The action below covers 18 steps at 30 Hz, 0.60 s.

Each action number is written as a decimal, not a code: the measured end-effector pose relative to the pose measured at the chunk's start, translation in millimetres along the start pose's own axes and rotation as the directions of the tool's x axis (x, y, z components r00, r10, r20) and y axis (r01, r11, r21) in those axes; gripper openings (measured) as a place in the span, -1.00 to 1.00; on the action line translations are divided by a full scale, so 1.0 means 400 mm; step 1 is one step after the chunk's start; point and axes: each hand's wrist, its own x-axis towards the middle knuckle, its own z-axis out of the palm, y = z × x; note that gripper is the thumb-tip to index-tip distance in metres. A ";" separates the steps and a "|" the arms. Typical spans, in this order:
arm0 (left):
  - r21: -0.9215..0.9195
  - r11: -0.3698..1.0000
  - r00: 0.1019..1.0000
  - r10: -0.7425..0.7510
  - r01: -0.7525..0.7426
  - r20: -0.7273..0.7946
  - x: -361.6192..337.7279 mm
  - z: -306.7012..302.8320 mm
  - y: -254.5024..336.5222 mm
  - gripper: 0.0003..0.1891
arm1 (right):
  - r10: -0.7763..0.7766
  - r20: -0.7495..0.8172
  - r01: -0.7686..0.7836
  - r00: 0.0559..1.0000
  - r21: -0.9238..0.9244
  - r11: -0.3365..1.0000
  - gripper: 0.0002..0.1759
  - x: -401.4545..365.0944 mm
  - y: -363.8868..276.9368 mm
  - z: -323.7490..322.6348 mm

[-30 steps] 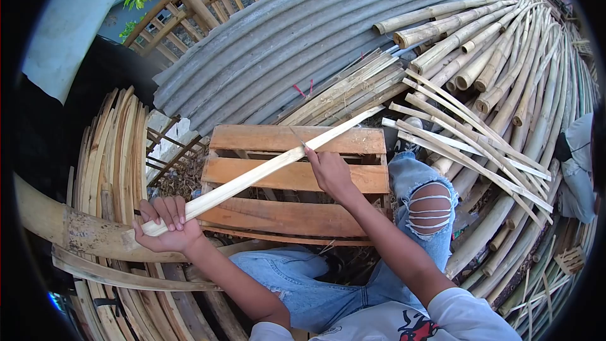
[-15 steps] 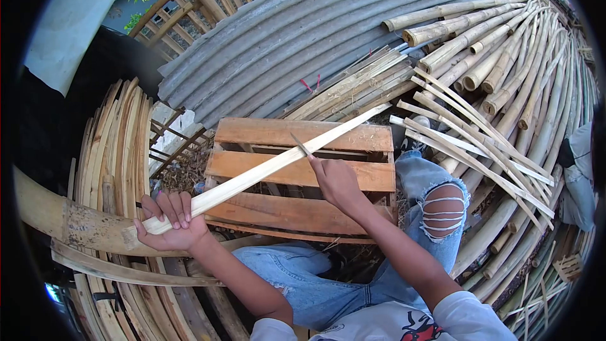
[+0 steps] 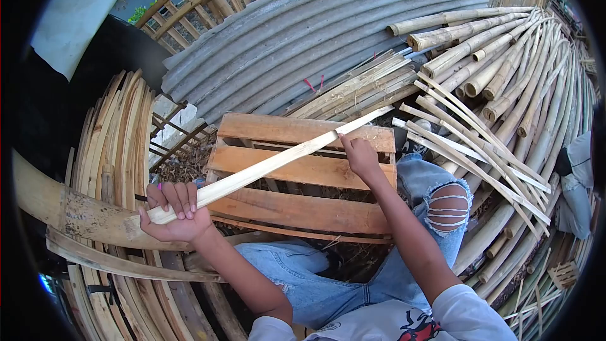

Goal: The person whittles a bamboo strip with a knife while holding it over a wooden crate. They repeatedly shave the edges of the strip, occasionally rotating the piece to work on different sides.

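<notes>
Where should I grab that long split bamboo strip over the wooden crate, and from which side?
Grip the bamboo strip at its near end, where the left hand wraps it, coming from above with fingers over the top. It is long, thin and slants up over the crate, so a second hold past the middle, by the closed right hand, probably stops sagging.
</notes>
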 end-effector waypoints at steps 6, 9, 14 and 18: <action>-0.045 0.999 1.000 0.012 -0.012 0.018 0.003 -0.006 -0.003 -0.57 | 0.163 0.000 -0.161 0.987 0.128 0.979 -0.31 0.041 0.007 0.006; -0.065 0.998 0.999 0.003 -0.001 0.035 0.001 -0.010 -0.005 -0.58 | -0.040 0.036 0.031 0.999 0.226 0.974 -0.31 -0.038 -0.113 -0.026; -0.067 0.998 1.000 -0.001 0.002 0.020 -0.004 -0.006 -0.002 -0.57 | 0.011 -0.076 -0.010 0.997 0.015 1.000 -0.34 -0.029 -0.041 0.032; -0.077 0.997 0.999 0.007 -0.003 0.042 0.001 -0.008 -0.003 -0.58 | -0.062 -0.090 0.046 0.994 -0.172 0.984 -0.56 0.044 0.208 0.067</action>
